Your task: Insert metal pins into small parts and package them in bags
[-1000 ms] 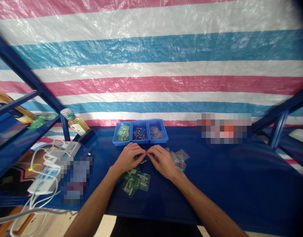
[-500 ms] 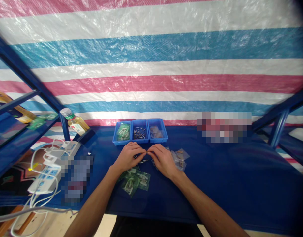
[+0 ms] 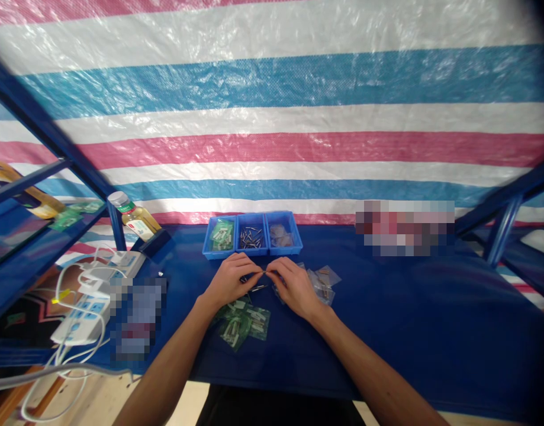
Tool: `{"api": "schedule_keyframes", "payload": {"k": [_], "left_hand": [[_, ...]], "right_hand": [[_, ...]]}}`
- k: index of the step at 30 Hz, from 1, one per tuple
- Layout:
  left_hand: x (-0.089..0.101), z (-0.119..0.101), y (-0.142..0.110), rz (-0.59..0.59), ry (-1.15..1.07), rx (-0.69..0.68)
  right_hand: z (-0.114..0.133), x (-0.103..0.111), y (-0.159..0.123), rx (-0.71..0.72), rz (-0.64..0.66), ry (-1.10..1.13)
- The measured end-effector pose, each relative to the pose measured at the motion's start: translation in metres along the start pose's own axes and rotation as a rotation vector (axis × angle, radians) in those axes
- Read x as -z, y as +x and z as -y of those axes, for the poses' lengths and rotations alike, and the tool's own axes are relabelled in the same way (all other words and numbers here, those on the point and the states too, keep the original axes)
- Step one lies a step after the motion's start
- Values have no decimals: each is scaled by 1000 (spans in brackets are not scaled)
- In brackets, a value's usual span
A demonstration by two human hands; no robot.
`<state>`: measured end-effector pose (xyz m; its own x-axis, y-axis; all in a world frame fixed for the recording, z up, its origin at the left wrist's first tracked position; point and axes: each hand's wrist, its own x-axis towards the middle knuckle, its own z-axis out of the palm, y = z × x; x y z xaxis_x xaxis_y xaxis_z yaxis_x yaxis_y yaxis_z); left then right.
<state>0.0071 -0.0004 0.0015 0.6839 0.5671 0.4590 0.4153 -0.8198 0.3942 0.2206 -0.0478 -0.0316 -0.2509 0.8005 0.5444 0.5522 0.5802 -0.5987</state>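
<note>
My left hand (image 3: pixel 231 280) and my right hand (image 3: pixel 295 284) meet over the blue table (image 3: pixel 387 319), fingertips pinched together on a small thin metal part (image 3: pixel 265 273) held between them. Another small metal piece (image 3: pixel 257 288) lies on the cloth just below the fingertips. Green packets (image 3: pixel 242 322) lie under my left wrist. Clear plastic bags (image 3: pixel 322 283) lie right of my right hand. Behind the hands stands a blue three-compartment tray (image 3: pixel 252 235) holding green packets, metal pins and clear bags.
A bottle of yellow liquid (image 3: pixel 134 220) stands at the back left by a blue frame post (image 3: pixel 116 228). White power strips with cables (image 3: pixel 83 307) lie at the left edge. A striped tarp (image 3: pixel 272 118) hangs behind the table.
Both hands stay pinched together on the small part; my right hand has shifted slightly. The view has tilted a little.
</note>
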Motion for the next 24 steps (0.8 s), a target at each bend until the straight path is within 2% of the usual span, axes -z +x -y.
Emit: {"api": "schedule_keyframes", "payload": {"k": [7, 13, 24], "left_hand": [[-1, 0, 1, -14, 6, 0], [-1, 0, 0, -19, 6, 0], [-1, 0, 0, -13, -1, 11]], "right_hand": [[1, 1, 1, -22, 16, -28], [-2, -1, 0, -34, -22, -41], [1, 1, 1, -6, 7, -3]]}}
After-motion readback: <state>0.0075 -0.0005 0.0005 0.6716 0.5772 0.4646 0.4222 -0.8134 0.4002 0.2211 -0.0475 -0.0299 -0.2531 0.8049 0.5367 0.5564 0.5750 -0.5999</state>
